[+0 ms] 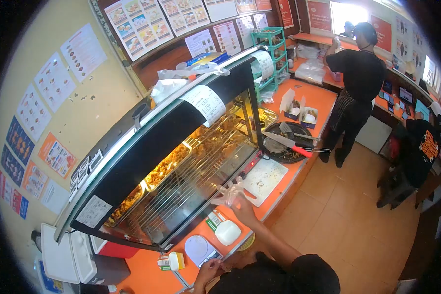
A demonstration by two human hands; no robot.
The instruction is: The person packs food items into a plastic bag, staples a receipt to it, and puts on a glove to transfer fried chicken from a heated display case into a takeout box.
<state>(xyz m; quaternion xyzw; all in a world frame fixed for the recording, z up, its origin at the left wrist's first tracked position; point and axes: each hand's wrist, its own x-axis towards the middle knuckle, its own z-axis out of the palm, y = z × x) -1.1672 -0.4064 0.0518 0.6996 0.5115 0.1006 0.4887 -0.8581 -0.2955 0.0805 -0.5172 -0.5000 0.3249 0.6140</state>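
Note:
A loose clear plastic glove covers my right hand (236, 195), whose fingers are spread over the counter in front of the glass food warmer (201, 171). Close by lies a white cutting board (265, 181). My left hand (209, 270) is bare and low in the view, its fingers curled near the front edge of a round white scale (199, 249); whatever it may hold is too small to name. A white and green food box (226, 230) stands between my hands. Left of the scale is a smaller yellow and white box (171, 261).
A black round tray (284, 153) carries a red-handled knife (299, 148) and tongs. Two open boxes (299, 110) stand behind it. One person (360, 73) stands at the far counter, another (419, 147) sits at right. A cooler (90, 259) is at lower left.

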